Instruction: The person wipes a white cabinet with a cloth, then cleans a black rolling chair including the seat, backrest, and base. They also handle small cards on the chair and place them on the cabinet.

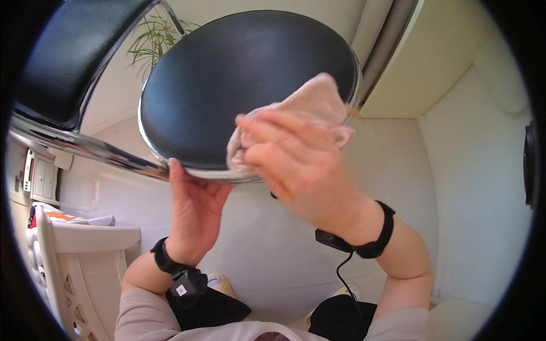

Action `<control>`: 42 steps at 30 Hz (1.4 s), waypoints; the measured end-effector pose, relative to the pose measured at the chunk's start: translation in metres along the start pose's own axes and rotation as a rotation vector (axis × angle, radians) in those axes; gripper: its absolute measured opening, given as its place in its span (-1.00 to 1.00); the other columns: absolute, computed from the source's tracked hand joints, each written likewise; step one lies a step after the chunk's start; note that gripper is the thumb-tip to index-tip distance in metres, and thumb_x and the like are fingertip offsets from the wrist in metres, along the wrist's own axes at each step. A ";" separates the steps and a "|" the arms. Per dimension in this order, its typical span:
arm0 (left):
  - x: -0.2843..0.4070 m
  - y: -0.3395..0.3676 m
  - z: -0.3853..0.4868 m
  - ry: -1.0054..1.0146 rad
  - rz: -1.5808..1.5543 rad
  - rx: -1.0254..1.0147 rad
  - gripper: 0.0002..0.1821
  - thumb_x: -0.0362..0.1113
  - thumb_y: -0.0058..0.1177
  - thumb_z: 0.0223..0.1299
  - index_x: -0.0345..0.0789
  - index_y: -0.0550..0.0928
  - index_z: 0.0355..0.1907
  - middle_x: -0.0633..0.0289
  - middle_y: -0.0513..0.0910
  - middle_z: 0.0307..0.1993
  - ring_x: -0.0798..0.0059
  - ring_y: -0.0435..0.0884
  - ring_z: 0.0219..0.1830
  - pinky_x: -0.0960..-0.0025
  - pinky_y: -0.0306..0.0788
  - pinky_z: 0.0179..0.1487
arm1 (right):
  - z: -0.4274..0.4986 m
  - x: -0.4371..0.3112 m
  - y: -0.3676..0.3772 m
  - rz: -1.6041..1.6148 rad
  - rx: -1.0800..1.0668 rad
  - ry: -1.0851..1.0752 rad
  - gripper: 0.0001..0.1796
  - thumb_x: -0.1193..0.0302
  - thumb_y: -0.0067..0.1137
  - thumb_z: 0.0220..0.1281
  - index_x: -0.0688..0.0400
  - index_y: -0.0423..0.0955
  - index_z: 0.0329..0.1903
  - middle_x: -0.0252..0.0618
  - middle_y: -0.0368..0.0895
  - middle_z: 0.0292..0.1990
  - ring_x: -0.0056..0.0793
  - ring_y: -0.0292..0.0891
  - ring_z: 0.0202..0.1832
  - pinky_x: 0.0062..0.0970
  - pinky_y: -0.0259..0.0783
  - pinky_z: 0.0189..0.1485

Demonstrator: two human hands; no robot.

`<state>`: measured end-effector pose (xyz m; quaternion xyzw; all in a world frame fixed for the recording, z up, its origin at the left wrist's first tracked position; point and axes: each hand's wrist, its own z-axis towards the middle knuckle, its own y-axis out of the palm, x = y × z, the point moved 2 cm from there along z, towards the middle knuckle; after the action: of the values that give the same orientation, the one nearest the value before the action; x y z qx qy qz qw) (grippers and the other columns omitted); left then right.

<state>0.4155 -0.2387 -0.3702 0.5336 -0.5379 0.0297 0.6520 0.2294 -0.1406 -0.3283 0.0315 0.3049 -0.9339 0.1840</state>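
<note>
A chair with a round black padded seat (251, 72) and a chrome rim stands before me. Its black backrest (85, 55) is at the upper left, joined to the seat by a chrome tube (102, 151). My left hand (196, 209) grips the near edge of the seat, thumb up at the rim and fingers underneath, partly hidden. In my right hand (303, 166) is a folded pink cloth (315, 96), pressed on the near right part of the seat and reaching its rim. My right hand looks slightly blurred.
A green leafy plant (155, 40) is behind the chair. At the left stands a pale plastic basket or rack (94, 238) with folded fabric (81, 218) on top. Grey curtains (375, 38) and a white wall (477, 192) are on the right. A cable (343, 273) hangs from my right wrist.
</note>
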 end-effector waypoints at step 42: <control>-0.164 -0.185 0.093 0.523 1.712 -0.387 -0.68 -0.24 0.08 0.30 -0.22 0.56 0.08 0.05 0.66 -0.14 -0.01 0.56 -0.04 0.09 0.39 0.01 | -0.246 0.080 0.144 0.358 0.022 1.256 -0.93 0.49 0.14 0.19 0.14 0.53 -0.25 -0.20 0.44 -0.22 -0.13 0.46 -0.16 -0.17 0.45 -0.05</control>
<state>0.3981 -0.2978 -0.6265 -0.1897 -0.5804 0.5321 0.5865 0.1944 -0.1307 -0.6222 0.6233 0.3350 -0.6958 0.1232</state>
